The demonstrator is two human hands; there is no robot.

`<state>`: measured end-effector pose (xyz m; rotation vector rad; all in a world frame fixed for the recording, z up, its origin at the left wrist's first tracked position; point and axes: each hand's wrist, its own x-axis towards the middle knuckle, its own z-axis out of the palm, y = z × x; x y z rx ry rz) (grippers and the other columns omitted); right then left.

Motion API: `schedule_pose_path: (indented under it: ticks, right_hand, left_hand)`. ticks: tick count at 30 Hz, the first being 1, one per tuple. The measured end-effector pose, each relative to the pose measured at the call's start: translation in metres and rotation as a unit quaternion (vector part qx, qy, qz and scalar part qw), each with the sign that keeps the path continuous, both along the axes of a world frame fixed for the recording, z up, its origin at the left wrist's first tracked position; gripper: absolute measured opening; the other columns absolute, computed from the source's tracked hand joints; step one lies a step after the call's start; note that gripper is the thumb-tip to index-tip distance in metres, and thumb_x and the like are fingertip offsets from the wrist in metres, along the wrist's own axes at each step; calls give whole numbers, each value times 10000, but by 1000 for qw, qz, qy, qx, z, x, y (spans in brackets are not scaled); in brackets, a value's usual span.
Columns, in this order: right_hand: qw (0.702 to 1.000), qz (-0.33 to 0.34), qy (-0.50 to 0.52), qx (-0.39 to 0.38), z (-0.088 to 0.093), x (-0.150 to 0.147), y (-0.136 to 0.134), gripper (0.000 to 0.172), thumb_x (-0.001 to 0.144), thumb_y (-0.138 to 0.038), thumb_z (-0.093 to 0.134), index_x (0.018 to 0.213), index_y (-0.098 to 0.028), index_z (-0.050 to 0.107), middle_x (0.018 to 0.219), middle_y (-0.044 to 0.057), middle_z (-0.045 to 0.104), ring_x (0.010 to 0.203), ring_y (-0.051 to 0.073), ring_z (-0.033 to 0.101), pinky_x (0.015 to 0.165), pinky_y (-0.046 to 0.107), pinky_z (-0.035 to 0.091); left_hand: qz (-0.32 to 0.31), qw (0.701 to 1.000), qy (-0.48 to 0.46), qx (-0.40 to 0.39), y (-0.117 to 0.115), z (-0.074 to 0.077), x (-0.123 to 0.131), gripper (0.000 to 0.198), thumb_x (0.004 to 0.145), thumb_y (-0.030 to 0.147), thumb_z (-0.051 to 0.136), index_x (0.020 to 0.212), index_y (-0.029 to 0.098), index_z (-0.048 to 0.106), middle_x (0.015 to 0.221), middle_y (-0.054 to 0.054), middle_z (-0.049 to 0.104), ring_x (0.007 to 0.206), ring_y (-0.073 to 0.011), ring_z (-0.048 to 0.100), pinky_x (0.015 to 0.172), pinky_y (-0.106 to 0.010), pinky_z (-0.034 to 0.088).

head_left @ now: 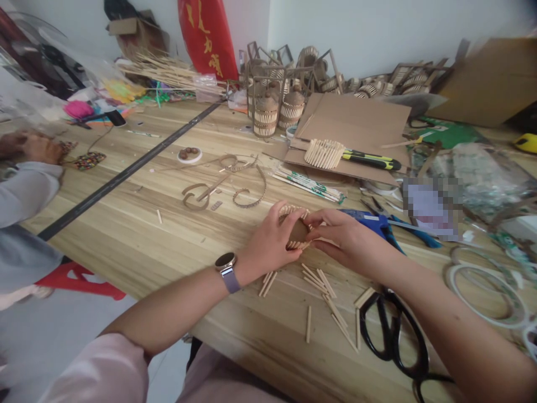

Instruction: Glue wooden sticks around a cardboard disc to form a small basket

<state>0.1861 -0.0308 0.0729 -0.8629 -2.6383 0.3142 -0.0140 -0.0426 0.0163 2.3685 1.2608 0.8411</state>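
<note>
Pink sleeve at the bottom edge, nearest the lens; the bare left forearm runs up from it, with a wristwatch on the wrist.

Left hand: fingers curled closed over a small stick-clad piece, gripping it from the left. Right hand: closed on the same piece from the right, thumb and fingers pinching its edge. The piece is held between both hands just above the wooden table, near its front middle; only its stick ends show.

Directly below the hands, loose short sticks are scattered on the table. Black scissors lie under the right forearm, beside the sticks. A blue tool lies just behind the right hand. Tape rolls lie flat to the right, well apart.

Further back, curved strips lie left of centre. A cardboard sheet carries a stick panel and a yellow-and-black knife side by side. Finished stick baskets stand upright behind it, against the wall.

Far left: another person's hand and grey sleeve at the table edge. Blurred, so grip not determinable.
</note>
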Motion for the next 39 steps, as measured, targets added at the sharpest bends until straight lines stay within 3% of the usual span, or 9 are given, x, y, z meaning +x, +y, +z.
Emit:
schedule_pose_path:
  ticks: [8, 16, 39]
  right_hand:
    - [999, 21, -11, 35, -4, 0, 4, 217, 917, -137, 546, 809, -165, 732, 1120, 147, 693, 982, 252, 672, 806, 368, 531]
    - [994, -12, -57, 88, -15, 0, 1, 102, 870, -157, 602, 830, -176, 694, 1100, 124, 706, 942, 271, 680, 762, 394, 508]
    - [969, -40, -119, 215, -29, -6, -8, 168, 872, -103, 542, 800, -163, 681, 903, 88, 690, 849, 235, 638, 912, 402, 451]
  left_hand:
    - [-3, 1000, -15, 6, 1, -3, 0, 766, 747, 211, 741, 1401, 243, 345, 1437, -164, 291, 1345, -339, 399, 1048, -504, 460]
    - [-1, 1000, -14, -9, 0, 1, 1, 728, 754, 211, 728, 1389, 217, 373, 1425, -171, 299, 1324, -334, 431, 1060, -494, 455]
    - [-12, 1000, -11, -12, 5, -1, -1, 830, 717, 230, 781, 1406, 268, 319, 1434, -151, 292, 1349, -336, 403, 1034, -517, 484]
